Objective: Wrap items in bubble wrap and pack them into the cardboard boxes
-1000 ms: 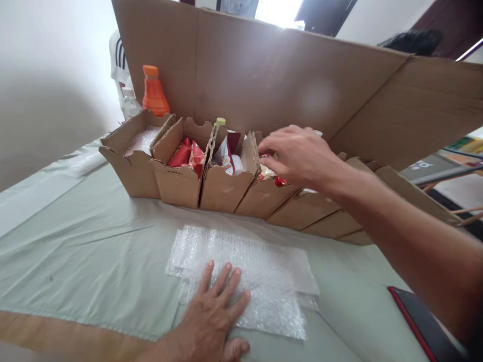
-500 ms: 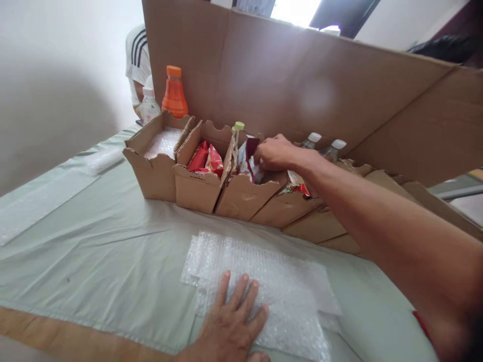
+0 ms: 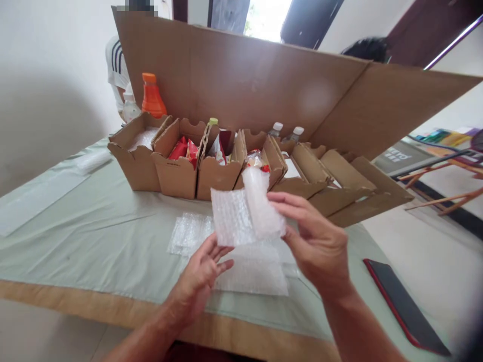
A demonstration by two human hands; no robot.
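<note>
My right hand (image 3: pixel 320 246) grips the partly rolled bubble wrap (image 3: pixel 263 206) above the desk (image 3: pixel 113 241), in front of the cardboard boxes (image 3: pixel 176 176). My left hand (image 3: pixel 202 274), thumb and fingers apart, is at its lower left corner; perhaps the fingertips touch behind. Flat bubble sheets (image 3: pixel 260 279) lie below.

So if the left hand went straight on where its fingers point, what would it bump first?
The left hand would probably meet the raised bubble wrap in the right hand; maybe they already touch, depth is unclear.
</note>
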